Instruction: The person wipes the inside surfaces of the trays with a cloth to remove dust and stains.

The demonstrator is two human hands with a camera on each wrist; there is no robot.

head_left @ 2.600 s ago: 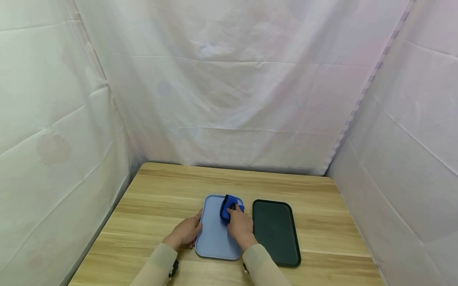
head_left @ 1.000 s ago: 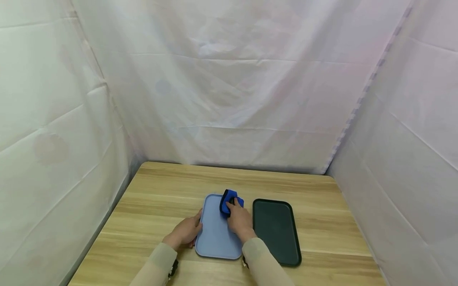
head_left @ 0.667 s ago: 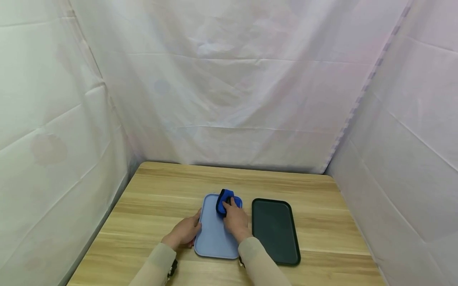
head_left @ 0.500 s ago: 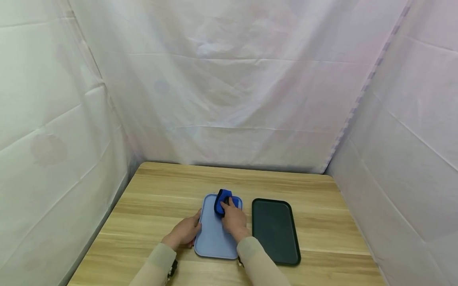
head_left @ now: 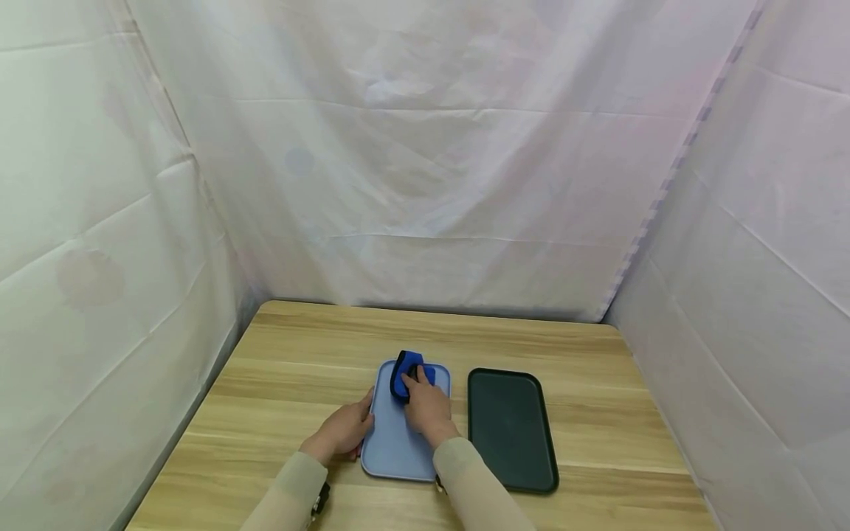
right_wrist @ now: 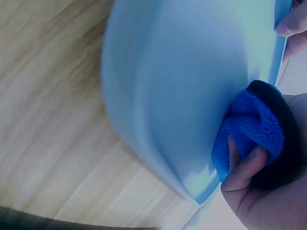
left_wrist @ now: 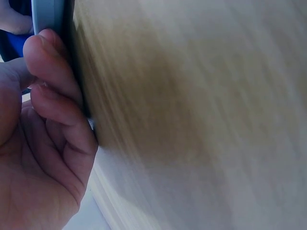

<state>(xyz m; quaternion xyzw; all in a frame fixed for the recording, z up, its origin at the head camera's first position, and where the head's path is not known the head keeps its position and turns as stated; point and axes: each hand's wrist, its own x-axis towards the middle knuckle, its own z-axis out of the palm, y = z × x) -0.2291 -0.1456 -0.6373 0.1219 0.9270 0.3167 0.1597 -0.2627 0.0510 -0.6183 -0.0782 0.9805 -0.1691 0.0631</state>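
Observation:
A light blue tray (head_left: 392, 442) lies on the wooden table in front of me. My left hand (head_left: 345, 428) holds its left rim; in the left wrist view the fingers (left_wrist: 57, 103) are curled at the tray's edge. My right hand (head_left: 428, 409) grips a bunched blue cloth (head_left: 401, 377) with black edging against the far part of the tray. In the right wrist view, fleecy folds of the cloth (right_wrist: 268, 129) show between thumb and fingers, touching the tray's surface (right_wrist: 192, 72). The hand covers part of the cloth.
A dark green tray (head_left: 511, 431) lies just right of the blue one, with a narrow gap between them. Bare wood of the table (head_left: 285, 369) surrounds both trays. White cloth walls (head_left: 425, 184) stand behind the table and along both sides.
My right hand has slid the cloth a little away from me, then leftward across the far end of the blue tray. The left hand and both trays stay in place.

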